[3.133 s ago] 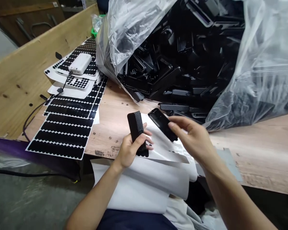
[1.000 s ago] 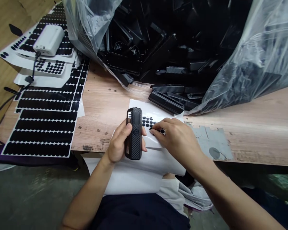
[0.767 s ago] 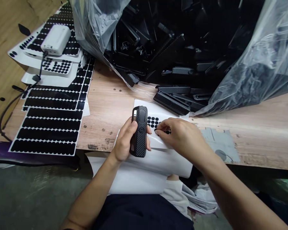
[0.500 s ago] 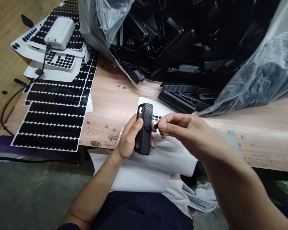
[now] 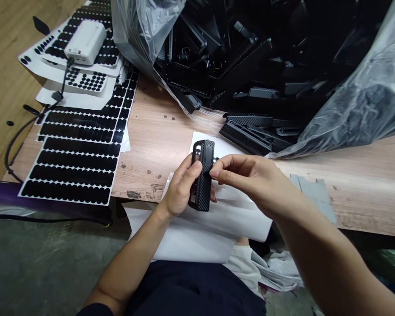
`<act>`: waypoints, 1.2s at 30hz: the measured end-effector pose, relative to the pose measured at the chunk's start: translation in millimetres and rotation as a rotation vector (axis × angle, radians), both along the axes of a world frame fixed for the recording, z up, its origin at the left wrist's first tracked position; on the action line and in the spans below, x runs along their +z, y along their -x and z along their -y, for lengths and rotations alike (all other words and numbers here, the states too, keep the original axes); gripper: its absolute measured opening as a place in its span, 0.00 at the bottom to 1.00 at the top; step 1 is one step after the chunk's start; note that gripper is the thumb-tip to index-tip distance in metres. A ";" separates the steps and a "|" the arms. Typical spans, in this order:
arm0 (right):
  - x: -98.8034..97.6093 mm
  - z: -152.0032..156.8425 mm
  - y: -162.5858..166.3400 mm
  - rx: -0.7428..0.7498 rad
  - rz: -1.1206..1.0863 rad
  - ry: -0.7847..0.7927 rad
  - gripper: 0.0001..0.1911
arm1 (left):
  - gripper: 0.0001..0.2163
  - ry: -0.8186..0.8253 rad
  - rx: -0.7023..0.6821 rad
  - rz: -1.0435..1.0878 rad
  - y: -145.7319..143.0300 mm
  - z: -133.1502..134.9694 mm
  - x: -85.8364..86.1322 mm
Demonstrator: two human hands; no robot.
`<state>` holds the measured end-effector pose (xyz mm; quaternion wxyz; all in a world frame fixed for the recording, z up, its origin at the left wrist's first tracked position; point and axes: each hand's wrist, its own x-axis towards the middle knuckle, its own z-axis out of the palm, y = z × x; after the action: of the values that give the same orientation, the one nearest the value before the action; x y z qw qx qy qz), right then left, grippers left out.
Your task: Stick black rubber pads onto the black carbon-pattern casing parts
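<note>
My left hand [image 5: 181,186] grips the case [image 5: 203,197] above the sheet [image 5: 228,142], my right hand [image 5: 256,177] pinched narrow against it, contents unclear; a left-hand twist could make those fingertips slip.

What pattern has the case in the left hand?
The case is black, with fine diagonal lines (head view).

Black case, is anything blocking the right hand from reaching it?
Nothing visible: the fingertips of the right hand are right at the black case, and the thumb of the left hand lies toward the opposite edge.
</note>
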<state>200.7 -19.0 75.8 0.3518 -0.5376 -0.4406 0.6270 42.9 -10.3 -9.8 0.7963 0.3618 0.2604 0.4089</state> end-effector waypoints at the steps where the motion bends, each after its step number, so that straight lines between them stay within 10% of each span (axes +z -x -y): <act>1: 0.5 -0.4 0.3 0.004 0.009 0.003 0.16 | 0.21 -0.002 -0.002 0.001 0.1 0.1 -0.3; 36: -6.2 4.7 6.5 -0.028 0.068 -0.125 0.22 | 0.21 0.016 0.001 -0.015 -0.2 -0.7 2.0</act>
<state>194.1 -23.7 69.6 0.3781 -0.5417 -0.4831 0.5746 43.1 -9.6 -7.8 0.7969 0.3585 0.2698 0.4046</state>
